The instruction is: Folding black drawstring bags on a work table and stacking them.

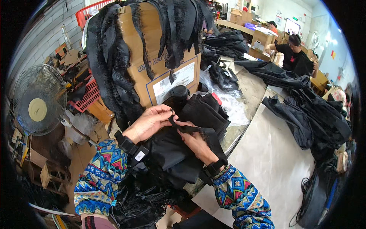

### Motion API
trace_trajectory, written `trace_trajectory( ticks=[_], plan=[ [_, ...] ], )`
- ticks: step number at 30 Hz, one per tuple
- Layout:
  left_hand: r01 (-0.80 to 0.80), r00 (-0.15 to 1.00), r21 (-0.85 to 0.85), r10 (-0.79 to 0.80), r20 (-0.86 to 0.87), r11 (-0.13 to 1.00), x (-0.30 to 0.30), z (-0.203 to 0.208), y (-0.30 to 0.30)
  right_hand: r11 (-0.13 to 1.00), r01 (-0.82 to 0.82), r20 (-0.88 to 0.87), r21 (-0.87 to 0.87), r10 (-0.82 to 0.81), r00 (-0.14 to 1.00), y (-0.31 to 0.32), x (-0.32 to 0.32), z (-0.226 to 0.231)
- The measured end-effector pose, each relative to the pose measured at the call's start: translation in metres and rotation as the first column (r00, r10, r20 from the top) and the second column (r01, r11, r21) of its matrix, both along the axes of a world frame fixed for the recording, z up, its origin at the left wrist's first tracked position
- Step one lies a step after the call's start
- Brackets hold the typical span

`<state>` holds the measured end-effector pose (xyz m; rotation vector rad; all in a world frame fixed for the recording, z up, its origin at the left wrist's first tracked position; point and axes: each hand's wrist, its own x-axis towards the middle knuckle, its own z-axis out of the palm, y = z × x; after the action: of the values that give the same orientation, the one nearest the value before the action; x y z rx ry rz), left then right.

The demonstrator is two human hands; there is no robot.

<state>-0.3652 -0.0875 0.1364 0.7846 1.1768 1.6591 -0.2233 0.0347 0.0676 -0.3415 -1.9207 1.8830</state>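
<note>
My left hand [152, 120] pinches the end of a narrow black strip [172, 118] between thumb and fingers. Close beside it, my right hand [193, 139] is closed on the edge of a piece of black fabric [166, 149], which hangs down below both hands. The strip runs across the small gap between the two hands; whether it is sewn to the fabric I cannot tell. Folded black fabric [204, 112] lies stacked just beyond my right hand. Wrist straps and patterned sleeves cover both my forearms.
A large cardboard box [139, 49] draped with frayed black strips [110, 72] stands ahead. To the left is a fan [39, 100] near a red crate [87, 97]. Black fabric piles [301, 110] lie on the pale table [267, 152] at right; another person [295, 57] works beyond.
</note>
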Motion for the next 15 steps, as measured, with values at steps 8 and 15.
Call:
trace_trajectory(
  ticks=[8,15],
  plan=[
    [-0.075,0.997,0.039,0.074,0.03,0.996,0.007,0.019,0.008,0.952,-0.125,0.15,-0.28,0.172,0.974,0.005,0.007,0.028],
    [0.037,0.697,-0.225,-0.187,-0.693,0.974,-0.007,-0.017,0.003,0.905,-0.077,-0.046,-0.418,0.063,0.997,0.004,0.004,0.017]
  ],
)
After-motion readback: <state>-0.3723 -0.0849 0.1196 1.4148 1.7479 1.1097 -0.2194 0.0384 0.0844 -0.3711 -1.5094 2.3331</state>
